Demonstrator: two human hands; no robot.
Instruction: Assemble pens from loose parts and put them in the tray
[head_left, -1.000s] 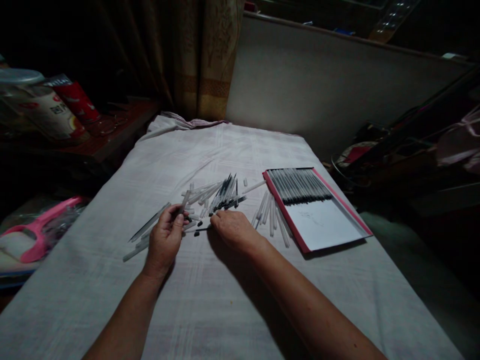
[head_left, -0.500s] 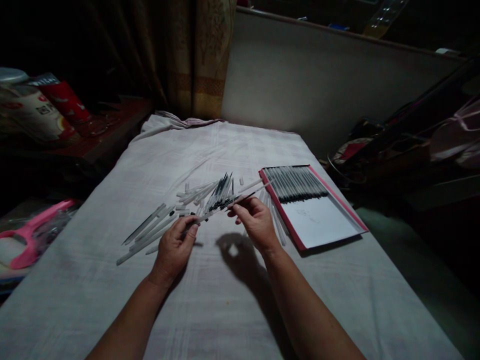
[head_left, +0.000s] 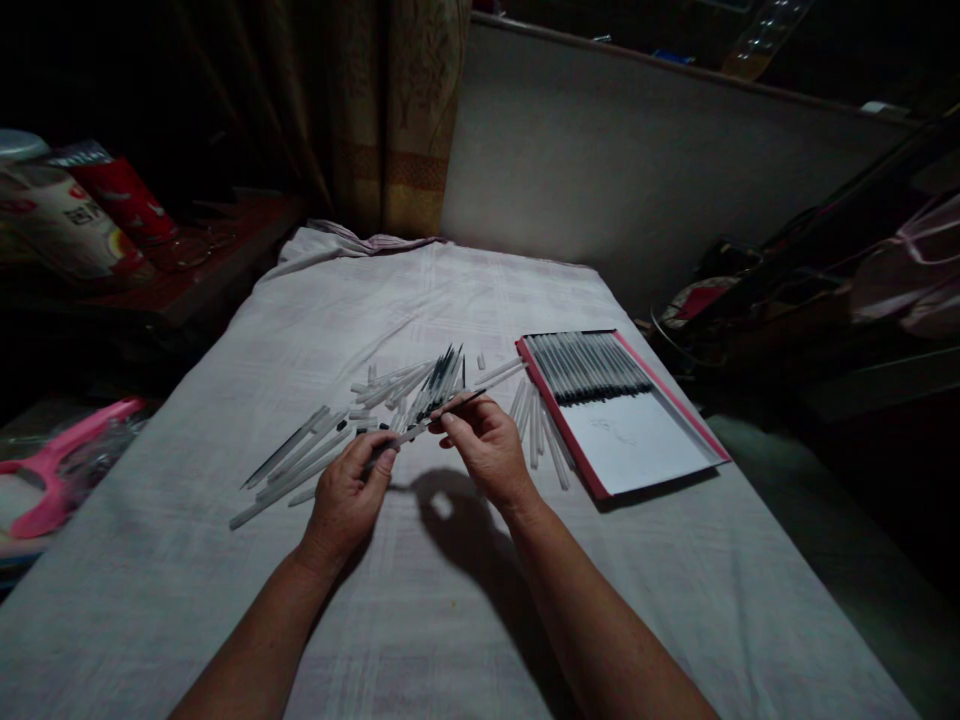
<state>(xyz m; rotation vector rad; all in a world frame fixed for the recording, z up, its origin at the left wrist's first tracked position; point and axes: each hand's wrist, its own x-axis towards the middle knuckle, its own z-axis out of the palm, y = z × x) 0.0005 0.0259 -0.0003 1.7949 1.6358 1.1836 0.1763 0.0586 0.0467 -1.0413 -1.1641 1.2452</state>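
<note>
My left hand (head_left: pixel 346 490) is closed on a clear pen barrel (head_left: pixel 397 439) that points up and to the right. My right hand (head_left: pixel 484 445) pinches a thin black-tipped refill (head_left: pixel 463 402), and its near end meets the barrel's open end. Both hands hover just above the cloth-covered table (head_left: pixel 450 600). Behind them lies a heap of dark refills (head_left: pixel 442 380) and small caps. Empty clear barrels (head_left: pixel 289 465) lie in a row to the left of my left hand.
A red-edged tray (head_left: pixel 637 440) at the right holds a row of finished pens (head_left: pixel 592 365). More clear barrels (head_left: pixel 536 425) lie beside it. A pink plastic object (head_left: pixel 52 470) sits off the table's left edge. Jars stand on a dark shelf (head_left: pixel 82 220).
My right hand rose from the table with a refill and brought it to the barrel in my left hand. My left hand lowered and tilted the barrel toward it.
</note>
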